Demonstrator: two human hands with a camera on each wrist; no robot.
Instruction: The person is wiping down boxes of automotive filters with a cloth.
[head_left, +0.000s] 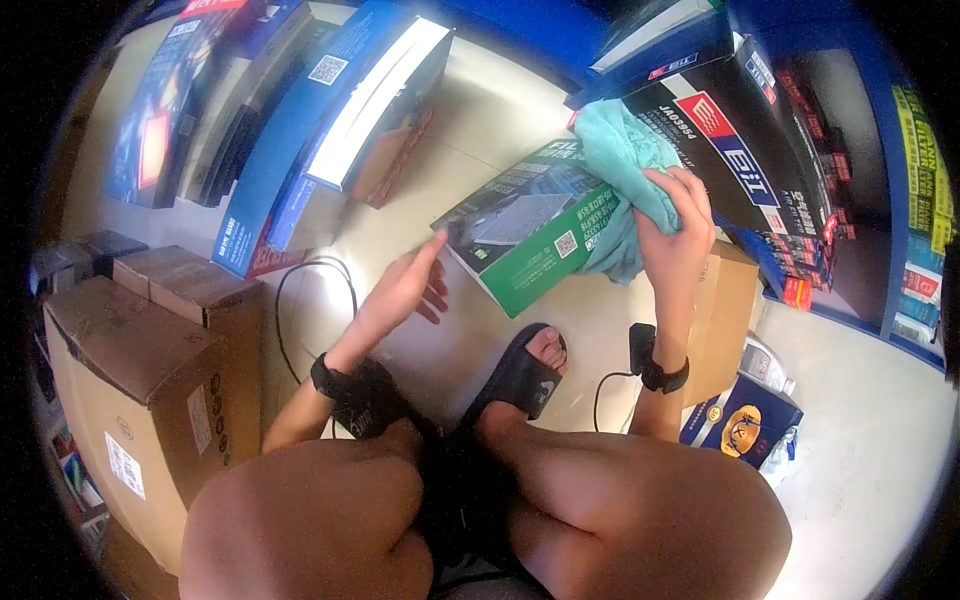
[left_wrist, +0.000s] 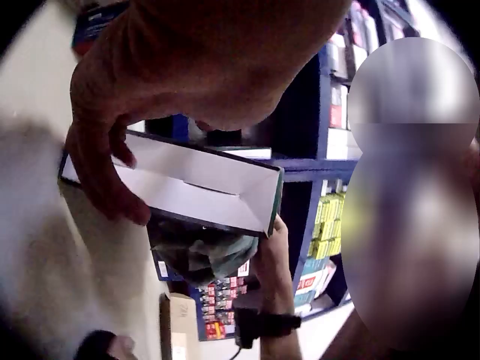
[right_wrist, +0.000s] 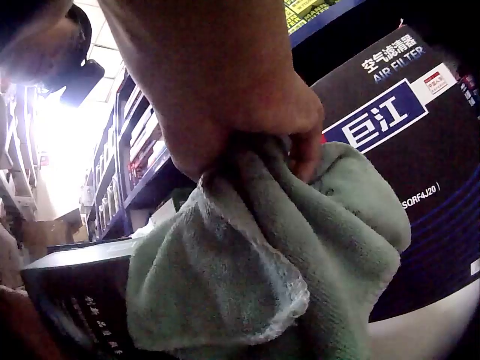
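My right hand (head_left: 680,225) grips a bunched teal cloth (head_left: 625,150), which drapes over the right end of a green and dark printed box (head_left: 520,225). In the right wrist view the cloth (right_wrist: 262,255) hangs in folds below the curled fingers. My left hand (head_left: 400,290) is at the box's left end, one fingertip right at its corner and the other fingers loosely bent. The left wrist view shows its fingers (left_wrist: 112,195) overlapping the white end (left_wrist: 202,184) of the box, which is tilted. Beside the right hand stands a black air filter box (head_left: 735,150).
Large blue boxes (head_left: 330,120) stand at the upper left. Brown cartons (head_left: 130,340) are stacked at left. Shelves (head_left: 900,220) with small boxes line the right. A small carton (head_left: 722,320) and a dark blue pack (head_left: 745,420) stand by the right forearm. A black cable (head_left: 285,330) runs near the left wrist.
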